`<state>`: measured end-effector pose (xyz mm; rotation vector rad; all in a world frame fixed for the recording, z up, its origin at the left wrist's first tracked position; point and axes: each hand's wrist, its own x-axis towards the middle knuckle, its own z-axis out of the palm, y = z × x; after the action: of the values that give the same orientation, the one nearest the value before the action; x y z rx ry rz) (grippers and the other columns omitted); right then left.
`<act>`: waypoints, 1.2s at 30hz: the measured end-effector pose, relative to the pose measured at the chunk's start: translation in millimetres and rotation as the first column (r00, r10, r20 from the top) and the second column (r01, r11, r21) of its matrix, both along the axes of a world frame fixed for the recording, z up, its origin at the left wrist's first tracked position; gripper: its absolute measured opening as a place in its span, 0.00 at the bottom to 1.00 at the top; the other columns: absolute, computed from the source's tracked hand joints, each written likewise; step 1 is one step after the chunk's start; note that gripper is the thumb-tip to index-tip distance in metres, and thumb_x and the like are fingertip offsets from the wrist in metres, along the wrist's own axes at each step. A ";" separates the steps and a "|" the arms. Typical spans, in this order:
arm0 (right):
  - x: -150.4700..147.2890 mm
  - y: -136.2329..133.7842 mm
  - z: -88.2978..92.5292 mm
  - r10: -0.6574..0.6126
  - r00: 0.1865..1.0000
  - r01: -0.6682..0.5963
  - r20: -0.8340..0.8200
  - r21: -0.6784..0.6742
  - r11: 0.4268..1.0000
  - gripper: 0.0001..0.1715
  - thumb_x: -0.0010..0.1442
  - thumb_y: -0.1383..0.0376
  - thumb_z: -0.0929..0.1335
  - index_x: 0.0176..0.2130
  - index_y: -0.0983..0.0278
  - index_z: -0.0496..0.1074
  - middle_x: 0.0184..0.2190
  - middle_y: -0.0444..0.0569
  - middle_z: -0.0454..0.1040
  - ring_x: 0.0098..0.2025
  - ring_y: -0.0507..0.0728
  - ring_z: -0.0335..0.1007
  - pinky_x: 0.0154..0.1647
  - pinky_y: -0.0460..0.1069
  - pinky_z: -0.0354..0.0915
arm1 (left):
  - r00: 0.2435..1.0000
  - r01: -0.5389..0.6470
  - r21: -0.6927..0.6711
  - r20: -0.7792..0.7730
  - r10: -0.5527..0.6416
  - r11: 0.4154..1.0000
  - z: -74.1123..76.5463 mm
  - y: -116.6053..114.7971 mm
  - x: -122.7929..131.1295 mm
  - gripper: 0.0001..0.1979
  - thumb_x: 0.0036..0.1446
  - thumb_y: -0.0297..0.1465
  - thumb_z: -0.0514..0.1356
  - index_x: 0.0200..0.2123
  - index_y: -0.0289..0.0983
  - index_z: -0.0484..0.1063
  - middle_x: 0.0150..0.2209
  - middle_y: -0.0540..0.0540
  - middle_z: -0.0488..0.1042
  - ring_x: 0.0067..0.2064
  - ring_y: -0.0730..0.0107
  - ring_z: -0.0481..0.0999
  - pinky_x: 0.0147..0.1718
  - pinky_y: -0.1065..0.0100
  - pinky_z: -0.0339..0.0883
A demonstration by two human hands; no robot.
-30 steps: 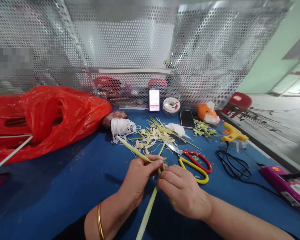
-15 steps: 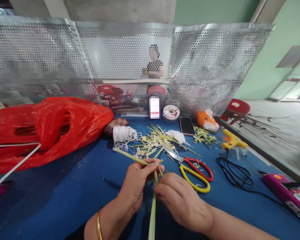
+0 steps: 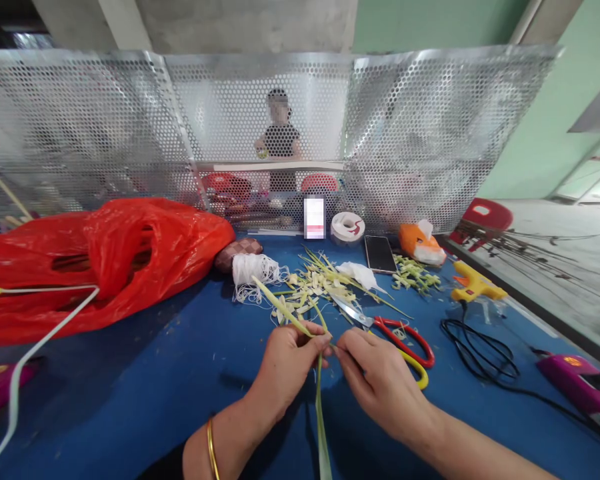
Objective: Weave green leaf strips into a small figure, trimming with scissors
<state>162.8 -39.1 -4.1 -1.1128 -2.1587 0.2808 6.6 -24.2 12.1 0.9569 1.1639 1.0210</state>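
Note:
My left hand (image 3: pixel 283 363) is closed in a pinch on pale green leaf strips (image 3: pixel 321 417) where they cross. One strip end points up and left toward the white thread, and a long tail hangs down toward the table's front edge. Close beside it, my right hand (image 3: pixel 387 383) has its fingertips pinched on a thin strip end coming out of the crossing. Scissors (image 3: pixel 354 313) with one red and one yellow handle lie just beyond my right hand, which partly covers the yellow loop. Leaf scraps (image 3: pixel 310 283) are piled past my fingers.
A red plastic bag (image 3: pixel 180 233) fills the left side. White thread (image 3: pixel 250 269), a tape roll (image 3: pixel 347 228), a phone (image 3: pixel 380 254), a tissue pack (image 3: pixel 423 243) and a yellow glue gun (image 3: pixel 475 283) with a black cord lie around. A perforated metal screen (image 3: pixel 260 80) stands behind; a person is beyond it.
My right hand has shifted from the hanging tail up to the crossing and pinches a thin strip end. The upper-left strip end now tilts more steeply. The view has turned slightly left.

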 end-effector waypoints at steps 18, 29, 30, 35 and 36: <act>-1.4 -2.3 0.3 0.032 0.996 -0.031 -0.083 0.009 0.999 0.13 0.65 0.70 0.59 0.27 0.62 0.58 0.23 0.43 0.62 0.24 0.51 0.58 0.24 0.46 0.53 | 0.994 -0.006 0.058 -0.112 0.012 0.998 2.1 -0.1 -2.5 0.09 0.47 0.32 0.66 0.29 0.32 0.76 0.22 0.48 0.74 0.23 0.73 0.72 0.27 0.71 0.67; 17.3 18.2 6.0 -0.166 0.959 0.199 -0.228 0.129 0.971 0.12 0.65 0.65 0.64 0.44 0.60 0.75 0.39 0.51 0.75 0.42 0.59 0.71 0.43 0.55 0.67 | 0.980 0.143 -0.109 0.156 -0.125 0.984 8.7 -0.5 -11.3 0.15 0.47 0.39 0.67 0.31 0.32 0.77 0.24 0.49 0.72 0.22 0.74 0.72 0.26 0.71 0.67; 19.1 21.3 6.3 -0.145 0.962 0.177 -0.232 0.125 0.976 0.12 0.65 0.66 0.64 0.45 0.59 0.75 0.42 0.52 0.76 0.45 0.60 0.71 0.45 0.56 0.67 | 0.974 0.176 -0.118 0.163 -0.156 0.977 9.1 -0.8 -12.0 0.15 0.50 0.40 0.65 0.32 0.32 0.77 0.24 0.48 0.72 0.22 0.74 0.72 0.27 0.71 0.67; 19.9 27.0 9.4 0.134 0.984 -0.125 -0.115 0.083 0.989 0.13 0.64 0.70 0.65 0.47 0.58 0.73 0.46 0.50 0.76 0.53 0.59 0.68 0.56 0.59 0.61 | 0.971 0.218 -0.153 0.134 -0.198 0.964 10.2 -3.0 -11.2 0.12 0.50 0.37 0.64 0.29 0.32 0.77 0.22 0.49 0.72 0.20 0.75 0.71 0.26 0.71 0.68; 19.3 26.7 10.3 0.153 0.984 -0.145 -0.091 0.083 0.986 0.10 0.64 0.70 0.65 0.44 0.59 0.73 0.44 0.49 0.77 0.52 0.59 0.68 0.56 0.59 0.60 | 0.972 0.218 -0.163 0.120 -0.200 0.962 10.1 -3.4 -10.7 0.11 0.48 0.36 0.66 0.28 0.32 0.76 0.21 0.49 0.71 0.20 0.76 0.71 0.25 0.72 0.68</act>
<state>182.1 -12.4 6.3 -0.8788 -2.1507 0.3104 -4.1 -27.6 22.2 0.8572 1.0245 0.7753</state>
